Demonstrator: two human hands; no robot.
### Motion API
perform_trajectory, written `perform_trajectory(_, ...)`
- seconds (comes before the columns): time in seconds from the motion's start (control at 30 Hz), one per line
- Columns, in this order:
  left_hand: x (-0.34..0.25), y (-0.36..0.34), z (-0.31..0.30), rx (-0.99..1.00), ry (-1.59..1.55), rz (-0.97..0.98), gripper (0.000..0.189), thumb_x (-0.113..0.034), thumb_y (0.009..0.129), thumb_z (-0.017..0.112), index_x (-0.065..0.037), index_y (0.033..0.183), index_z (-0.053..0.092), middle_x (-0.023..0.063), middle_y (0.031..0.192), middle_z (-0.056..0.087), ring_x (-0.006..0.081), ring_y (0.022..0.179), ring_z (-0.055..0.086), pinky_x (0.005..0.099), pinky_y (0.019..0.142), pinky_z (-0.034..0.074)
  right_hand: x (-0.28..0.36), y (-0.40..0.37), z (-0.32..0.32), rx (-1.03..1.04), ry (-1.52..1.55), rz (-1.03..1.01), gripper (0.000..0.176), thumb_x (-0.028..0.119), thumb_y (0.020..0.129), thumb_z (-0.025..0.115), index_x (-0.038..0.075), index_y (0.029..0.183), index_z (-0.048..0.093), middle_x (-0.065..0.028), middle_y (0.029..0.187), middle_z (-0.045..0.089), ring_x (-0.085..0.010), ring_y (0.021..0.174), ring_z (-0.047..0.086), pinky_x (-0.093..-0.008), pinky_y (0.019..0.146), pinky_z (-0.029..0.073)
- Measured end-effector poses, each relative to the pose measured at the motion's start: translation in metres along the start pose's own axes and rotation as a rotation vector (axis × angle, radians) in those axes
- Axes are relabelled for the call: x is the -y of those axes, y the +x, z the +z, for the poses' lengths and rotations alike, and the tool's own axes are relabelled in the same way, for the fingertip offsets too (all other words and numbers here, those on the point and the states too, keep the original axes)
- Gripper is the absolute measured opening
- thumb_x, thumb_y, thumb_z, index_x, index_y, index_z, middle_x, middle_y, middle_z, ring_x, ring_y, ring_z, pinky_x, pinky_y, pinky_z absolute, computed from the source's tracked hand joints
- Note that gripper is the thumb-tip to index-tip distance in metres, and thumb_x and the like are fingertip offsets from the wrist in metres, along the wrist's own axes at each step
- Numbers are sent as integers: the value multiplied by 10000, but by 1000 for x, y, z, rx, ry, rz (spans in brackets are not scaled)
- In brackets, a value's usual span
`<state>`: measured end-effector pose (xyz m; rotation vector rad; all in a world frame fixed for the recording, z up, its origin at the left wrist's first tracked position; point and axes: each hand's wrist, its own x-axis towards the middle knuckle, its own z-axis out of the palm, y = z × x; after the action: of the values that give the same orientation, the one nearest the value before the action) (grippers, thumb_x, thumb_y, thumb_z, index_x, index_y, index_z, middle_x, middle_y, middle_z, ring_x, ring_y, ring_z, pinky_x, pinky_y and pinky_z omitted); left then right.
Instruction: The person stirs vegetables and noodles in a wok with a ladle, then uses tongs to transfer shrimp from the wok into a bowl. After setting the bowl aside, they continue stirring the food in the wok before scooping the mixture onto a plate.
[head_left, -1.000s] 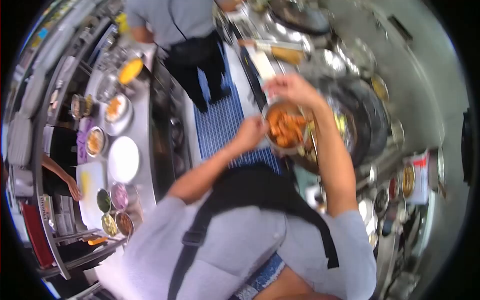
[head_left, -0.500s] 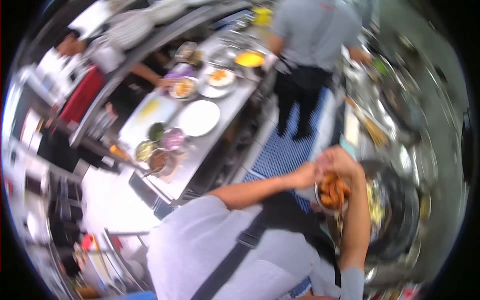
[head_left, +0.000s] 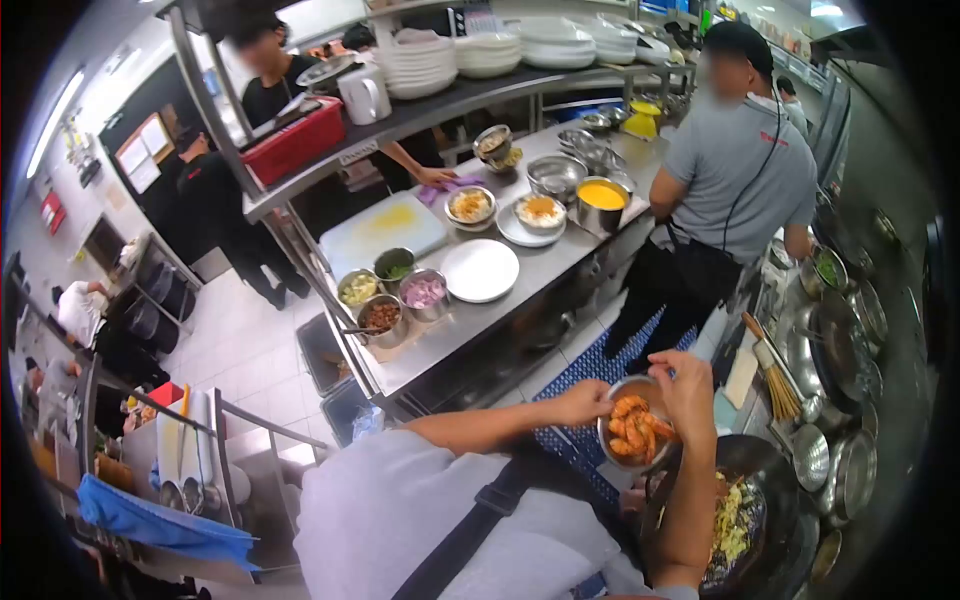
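Observation:
A metal bowl (head_left: 607,440) of orange cooked prawns (head_left: 633,428) is held just left of a dark wok (head_left: 770,480). My left hand (head_left: 582,402) grips its left rim, fingers closed on the edge. My right hand (head_left: 686,388) is over the bowl's right side, fingertips pinched together near the far rim; anything between them is too small to make out. Some prawns stick out towards the right rim. Inside the wok lies a yellowish chopped food (head_left: 735,515), partly hidden by my right forearm.
A co-worker in a grey shirt (head_left: 735,160) stands ahead at the stove line. On the steel counter (head_left: 470,345) sit a white plate (head_left: 481,270), ingredient pots (head_left: 382,320) and filled bowls (head_left: 470,206). A bamboo brush (head_left: 778,385) and a ladle (head_left: 810,455) lie beyond the wok.
My hands, close together over the bowl before, are now apart, the left at the left rim. The bowl has shifted slightly left in view. The camera view has tilted and sharpened.

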<state>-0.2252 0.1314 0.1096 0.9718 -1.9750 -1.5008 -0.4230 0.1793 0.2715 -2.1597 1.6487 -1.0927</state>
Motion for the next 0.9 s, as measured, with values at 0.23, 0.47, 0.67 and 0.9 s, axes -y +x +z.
perform_trajectory(0.23,58,15,-32,-90,-208,-115,191,-169,937,650,14,985,677,33,742,670,118,591,625,289,549,524,36,38,-30,-149,-140,-43,98,-25,872,715,1,958,756,-158,882,726,-306,818,707,-365,745,548)
perform_trajectory(0.47,75,41,-69,-164,-136,-139,180,-140,934,640,32,884,649,52,675,644,123,573,636,303,532,505,53,67,-60,-291,-27,76,125,-27,877,740,-12,993,785,-93,919,775,-136,820,710,-264,771,541)
perform_trajectory(0.67,93,70,-85,-206,-155,-131,204,-141,949,624,15,823,587,38,631,603,126,544,623,310,509,480,69,67,-76,-447,86,143,142,-81,906,711,-51,1029,776,-100,988,782,-130,911,724,-244,854,563)
perform_trajectory(0.9,105,94,-73,-182,-100,-140,229,-142,938,635,-1,770,571,64,598,613,147,524,628,327,502,480,67,40,-132,-650,-29,94,170,-73,938,697,-73,1099,749,-141,1019,778,-176,942,746,-266,886,586)
